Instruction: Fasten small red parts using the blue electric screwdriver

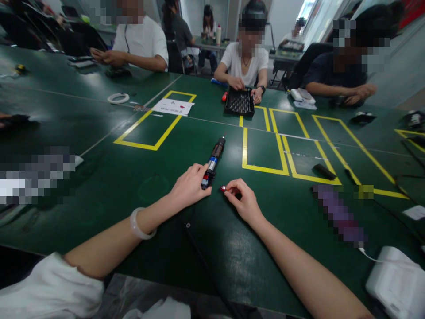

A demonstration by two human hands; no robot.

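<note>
My left hand (191,186) rests on the green table (133,186) with its fingers curled round the near end of a black cylindrical tool (213,161) that has blue, silver and red bands. The tool lies flat and points away from me. My right hand (241,199) lies just right of it, with the fingertips pinched on a small red piece (223,189) close to the tool's near end. A pale bangle (138,225) is on my left wrist.
Yellow tape rectangles (265,150) mark the table. A black tray of small parts (239,103) sits in front of a seated person opposite. A white sheet (173,106), a white tape ring (118,98), a small black block (324,171) and a white device (396,279) lie around. Other people sit at the far side.
</note>
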